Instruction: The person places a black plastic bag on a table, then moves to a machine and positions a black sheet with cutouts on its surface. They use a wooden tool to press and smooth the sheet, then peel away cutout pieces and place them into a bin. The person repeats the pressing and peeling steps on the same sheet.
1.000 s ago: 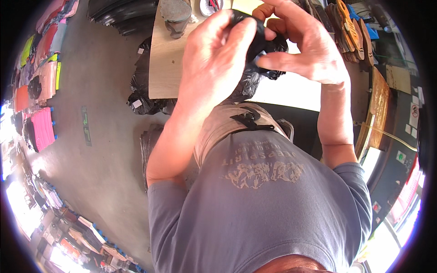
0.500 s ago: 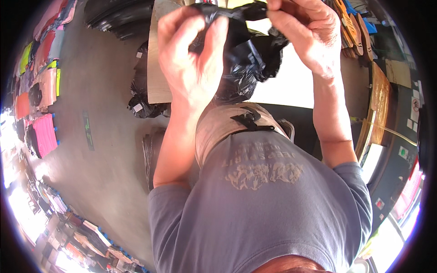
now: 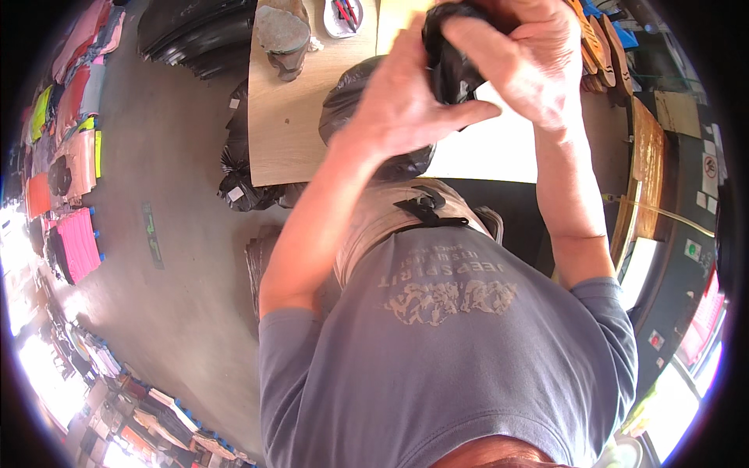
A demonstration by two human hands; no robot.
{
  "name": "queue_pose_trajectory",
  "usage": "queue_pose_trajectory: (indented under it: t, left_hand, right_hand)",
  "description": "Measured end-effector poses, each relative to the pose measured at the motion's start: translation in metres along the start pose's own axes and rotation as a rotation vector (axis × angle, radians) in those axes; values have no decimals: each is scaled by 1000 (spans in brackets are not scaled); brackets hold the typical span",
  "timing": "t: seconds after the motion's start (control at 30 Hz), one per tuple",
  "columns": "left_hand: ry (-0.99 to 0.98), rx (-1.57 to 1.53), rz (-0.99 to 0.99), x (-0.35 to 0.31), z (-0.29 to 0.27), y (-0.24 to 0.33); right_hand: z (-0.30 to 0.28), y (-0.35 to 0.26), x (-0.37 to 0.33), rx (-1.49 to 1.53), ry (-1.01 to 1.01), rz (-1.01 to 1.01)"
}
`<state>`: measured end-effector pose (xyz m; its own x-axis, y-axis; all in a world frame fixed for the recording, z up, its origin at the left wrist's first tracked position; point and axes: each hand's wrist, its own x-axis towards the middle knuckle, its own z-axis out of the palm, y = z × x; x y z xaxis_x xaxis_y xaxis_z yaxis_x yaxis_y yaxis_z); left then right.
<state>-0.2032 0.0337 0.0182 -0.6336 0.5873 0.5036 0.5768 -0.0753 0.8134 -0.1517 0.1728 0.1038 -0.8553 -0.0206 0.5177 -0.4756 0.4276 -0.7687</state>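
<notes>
A full black plastic bag (image 3: pixel 343 101) rests on the light wooden table, its top bunched up between my hands. My left hand (image 3: pixel 406 105) curls round the left side of the bunched plastic, with the thumb stretched out to the right. From the right, my right hand (image 3: pixel 527 62) closes over the gathered top, fingers bent down onto it. Some of the right fingers are cut off by the upper edge or smeared by motion. Both forearms partly cover the bag's lower part.
On the wooden table (image 3: pixel 281 148) lie a grey stone-like lump (image 3: pixel 282 33) and a white tray (image 3: pixel 343 19) with pens. More black bags (image 3: pixel 246 191) stand left of the table. Colourful stacked sheets (image 3: pixel 78 242) line the far left; orange boards (image 3: pixel 605 47) stand at right.
The stretched-out black plastic is now gathered into a tight bunch. My left hand has moved right and closer to my right hand, uncovering the lump and the tray.
</notes>
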Motion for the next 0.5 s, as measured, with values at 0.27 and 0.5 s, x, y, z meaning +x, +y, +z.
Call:
queue_pose_trajectory:
  t: [0.27,0.5]
  left_hand:
    - [276,-798,-434,4,26,-4]
    - [227,-371,-232,13,33,8]
  right_hand:
    - [-23,22,-38,-227,-78,275]
    - [61,139,-143,375,13,544]
